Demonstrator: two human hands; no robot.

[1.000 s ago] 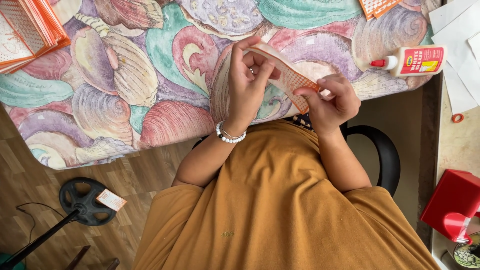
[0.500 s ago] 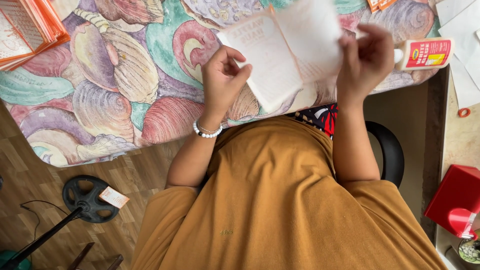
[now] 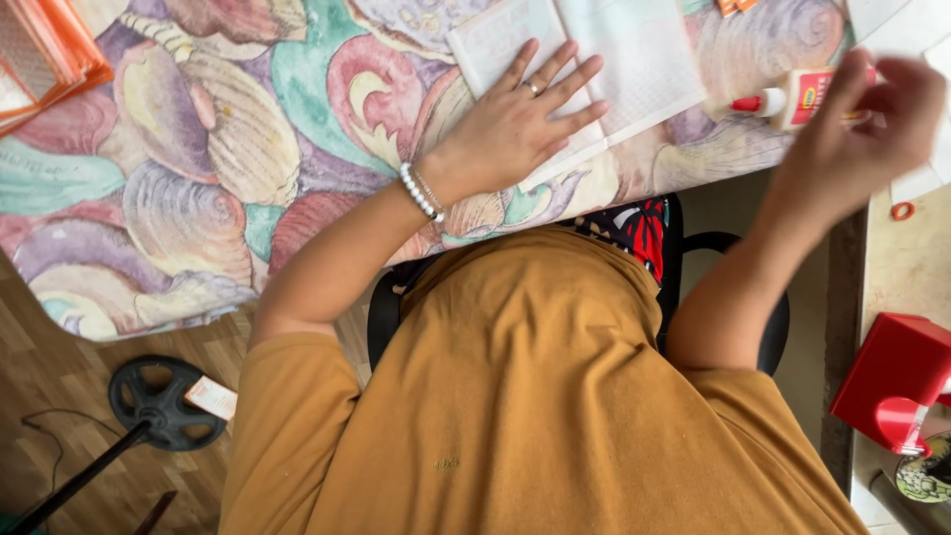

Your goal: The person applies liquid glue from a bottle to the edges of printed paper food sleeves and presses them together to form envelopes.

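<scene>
A folded white paper sheet [image 3: 644,59] lies spread on the shell-patterned tablecloth [image 3: 198,149]. My left hand [image 3: 515,124] rests flat on the sheet's left part, fingers spread, with a ring and a bead bracelet at the wrist. My right hand [image 3: 857,134] is blurred by motion at the table's right edge. It overlaps the far end of a white glue bottle [image 3: 797,97] with a red cap that lies on its side. I cannot tell whether the fingers grip the bottle.
An orange mesh tray [image 3: 45,50] sits at the table's far left. A red plastic object [image 3: 892,381] stands on a side surface at the right, with a small red ring [image 3: 901,210] above it. A black round stand base [image 3: 163,401] is on the wooden floor.
The paper went from folded, to unfolded and lifted, to laid flat on the table. My left hand now presses on it. My right hand let go and swung right toward the glue bottle.
</scene>
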